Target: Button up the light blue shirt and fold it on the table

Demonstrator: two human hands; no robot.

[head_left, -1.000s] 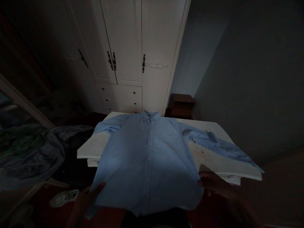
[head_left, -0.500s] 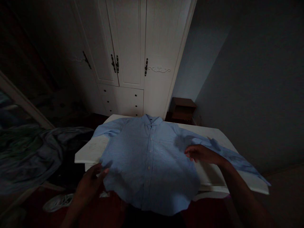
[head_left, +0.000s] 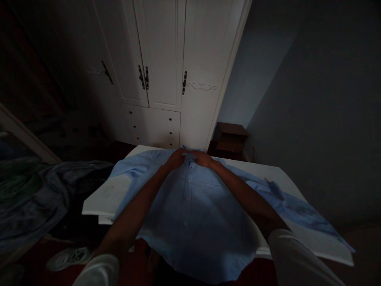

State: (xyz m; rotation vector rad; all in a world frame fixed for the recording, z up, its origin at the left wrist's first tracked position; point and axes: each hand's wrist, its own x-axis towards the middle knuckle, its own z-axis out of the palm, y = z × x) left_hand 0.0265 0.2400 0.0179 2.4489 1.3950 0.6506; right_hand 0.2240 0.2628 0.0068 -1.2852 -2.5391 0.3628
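A light blue button-up shirt (head_left: pixel 190 214) lies front up on a white table (head_left: pixel 101 196), its hem hanging over the near edge. Both arms reach across it to the collar at the far end. My left hand (head_left: pixel 175 158) rests on the left side of the collar with its fingers curled on the cloth. My right hand (head_left: pixel 203 157) lies on the right side of the collar, fingers bent down onto it. The two hands almost touch. The shirt's right sleeve (head_left: pixel 293 208) stretches out along the table.
A white wardrobe (head_left: pixel 166 71) with drawers stands behind the table. Beside it is a small brown nightstand (head_left: pixel 230 139). Dark bedding (head_left: pixel 38 194) is piled at the left. A white shoe (head_left: pixel 65 256) lies on the red floor.
Both hands left the shirt's lower sides and reached forward to the collar. The view shifted closer over the table.
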